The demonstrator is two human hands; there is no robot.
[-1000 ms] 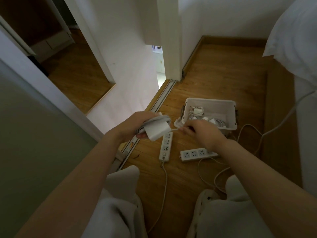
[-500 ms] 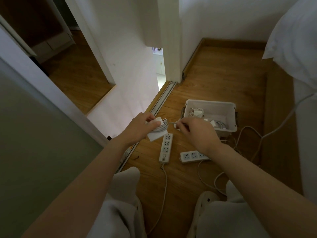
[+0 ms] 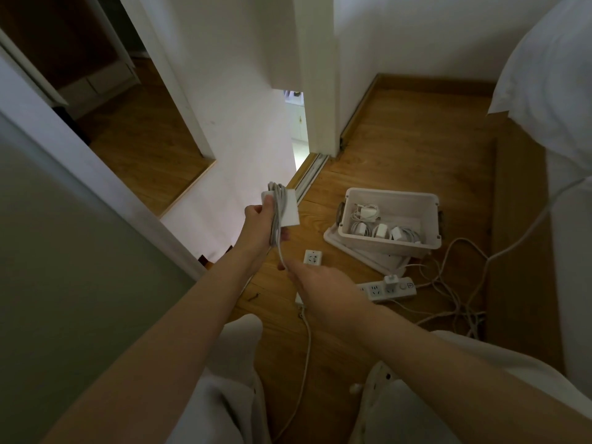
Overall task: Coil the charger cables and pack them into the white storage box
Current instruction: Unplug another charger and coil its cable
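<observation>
The left hand (image 3: 261, 230) grips a white charger brick (image 3: 286, 208) with its cable (image 3: 276, 216) wound around it, held up above the wooden floor (image 3: 413, 149) near the sliding-door track. The right hand (image 3: 323, 283) pinches the cable's loose tail just below. The white storage box (image 3: 413, 248), holding several coiled chargers, sits on the floor to the right, beside a power strip (image 3: 378, 290).

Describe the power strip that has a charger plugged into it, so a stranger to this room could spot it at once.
Start at the white storage box on the wooden floor. Just in front of it, nearer the person, lies a white power strip set crosswise. Unlike the other strip, which the right hand partly hides, it has a small white charger plugged in.
</observation>
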